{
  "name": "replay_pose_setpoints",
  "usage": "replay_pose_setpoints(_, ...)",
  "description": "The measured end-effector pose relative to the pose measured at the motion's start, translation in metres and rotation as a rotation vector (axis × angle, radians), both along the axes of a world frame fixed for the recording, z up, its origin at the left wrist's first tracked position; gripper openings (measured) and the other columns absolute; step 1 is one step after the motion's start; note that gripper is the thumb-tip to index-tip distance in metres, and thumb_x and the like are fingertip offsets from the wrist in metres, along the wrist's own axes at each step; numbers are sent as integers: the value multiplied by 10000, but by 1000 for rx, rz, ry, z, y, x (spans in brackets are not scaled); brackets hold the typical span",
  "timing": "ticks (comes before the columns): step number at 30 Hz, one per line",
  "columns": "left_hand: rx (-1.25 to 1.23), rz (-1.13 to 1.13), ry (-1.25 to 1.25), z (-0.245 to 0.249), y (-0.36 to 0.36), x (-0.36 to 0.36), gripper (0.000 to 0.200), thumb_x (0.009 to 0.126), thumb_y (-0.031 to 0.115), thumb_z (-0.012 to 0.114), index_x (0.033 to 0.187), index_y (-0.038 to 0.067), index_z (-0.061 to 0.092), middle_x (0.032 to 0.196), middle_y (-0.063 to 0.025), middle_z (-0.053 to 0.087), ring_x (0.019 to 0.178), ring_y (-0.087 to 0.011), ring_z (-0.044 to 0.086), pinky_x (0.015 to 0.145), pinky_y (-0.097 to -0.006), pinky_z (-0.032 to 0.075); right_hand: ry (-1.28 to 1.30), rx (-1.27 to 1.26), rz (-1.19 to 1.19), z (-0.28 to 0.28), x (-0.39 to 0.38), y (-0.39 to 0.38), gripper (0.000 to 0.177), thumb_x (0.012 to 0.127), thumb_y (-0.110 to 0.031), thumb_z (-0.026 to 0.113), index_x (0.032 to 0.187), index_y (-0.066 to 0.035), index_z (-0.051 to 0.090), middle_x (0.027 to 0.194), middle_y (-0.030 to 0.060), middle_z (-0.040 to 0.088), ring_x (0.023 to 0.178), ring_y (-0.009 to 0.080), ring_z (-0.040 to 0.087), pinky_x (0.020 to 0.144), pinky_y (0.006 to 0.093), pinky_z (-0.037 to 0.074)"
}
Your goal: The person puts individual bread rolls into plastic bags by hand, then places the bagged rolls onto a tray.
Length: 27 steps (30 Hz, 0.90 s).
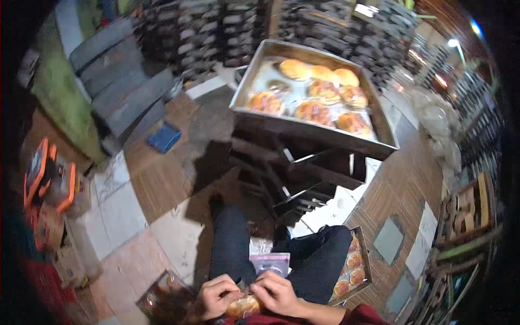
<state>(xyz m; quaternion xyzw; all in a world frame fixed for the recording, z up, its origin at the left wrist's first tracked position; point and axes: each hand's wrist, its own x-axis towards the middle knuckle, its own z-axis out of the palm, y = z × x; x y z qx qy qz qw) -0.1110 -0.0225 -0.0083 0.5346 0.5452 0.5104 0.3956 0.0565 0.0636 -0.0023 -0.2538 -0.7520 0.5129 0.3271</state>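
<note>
Low in the view, a golden bread bun (244, 307) sits at my lap, apparently inside a clear plastic bag, though the film is hard to make out. My left hand (218, 297) curls at its left side with the fingers closed near its upper edge. My right hand (275, 292) is pinched at the bag's top from the right. Just beyond my hands, a pack of clear plastic bags (270, 263) with a purple edge lies between my thighs. In front, a metal tray (314, 125) on a dark stand holds several glazed buns (324, 91), some with brown topping.
Beside my right leg is a second tray (366, 271) of buns. At lower left lies a dark tray or package (167, 295), partly shadowed. A grey chair (122, 76), a blue folded item (164, 137) and orange-handled containers (51, 173) stand left; stacked dark racks line the back.
</note>
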Motion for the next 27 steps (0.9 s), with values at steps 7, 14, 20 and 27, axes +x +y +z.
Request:
replay_pose_setpoints(7, -162, 763, -117, -59, 42, -31, 215, 897, 156, 478, 720, 35, 494, 707, -22, 494, 663, -110, 459, 597, -268, 388, -249, -134, -297, -69, -45, 75, 408, 895, -304, 467, 645, 18, 492, 611, 220, 518, 587, 399, 518, 552, 442, 408)
replay_pose_setpoints(14, -703, 624, -213, -125, -37, 11, 310, 883, 306, 516, 966, 18, 595, 840, -44, 604, 766, -139, 548, 624, -294, 426, -408, 60, -297, -93, 14, -25, 440, 726, -357, 654, 1040, -69, 546, 999, 168, 527, 957, 301, 508, 764, 423, 385)
replay_pose_setpoints(20, -368, 851, -824, -17, 8, 27, 250, 878, 285, 506, 1019, 96, 588, 946, 17, 593, 839, -118, 494, 770, -251, 306, -373, -3, 21, -38, -28, 48, 668, 721, -255, 727, 1223, -39, 343, 1115, 169, 449, 1030, 280, 503, 860, 364, 421)
replay_pose_setpoints(27, -392, 716, -882, -13, 8, 37, 203, 893, 172, 483, 1056, 81, 562, 985, -18, 568, 876, -124, 522, 781, -264, 391, 386, -51, -98, 196, -21, 191, 827, 708, -252, 735, 1295, 29, 225, 1129, 179, 513, 904, 229, 569, 848, 367, 445)
